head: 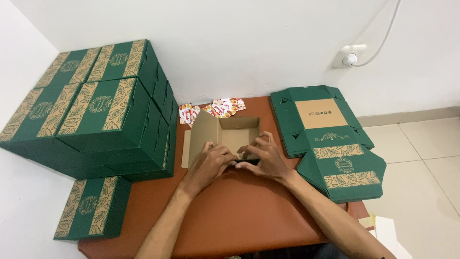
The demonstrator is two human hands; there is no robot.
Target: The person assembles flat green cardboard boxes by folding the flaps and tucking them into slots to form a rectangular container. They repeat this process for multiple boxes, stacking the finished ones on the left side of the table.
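Note:
A half-folded cardboard box [235, 132], brown inside and green outside, sits open-topped in the middle of a brown table [230, 211]. My left hand [211, 160] presses on its near-left wall and flap. My right hand [263, 156] pinches the near wall beside it, fingers curled over the edge. Both hands touch each other at the box's front. The box's left flap [201, 136] stands up at a slant.
Stacked finished green boxes [96, 115] with leaf-patterned bands fill the left side, one more [93, 206] lower on the floor. A pile of flat unfolded green box blanks [330, 144] lies right. Small red-and-white packets [215, 108] lie behind the box. A wall socket [350, 55] with cable is above.

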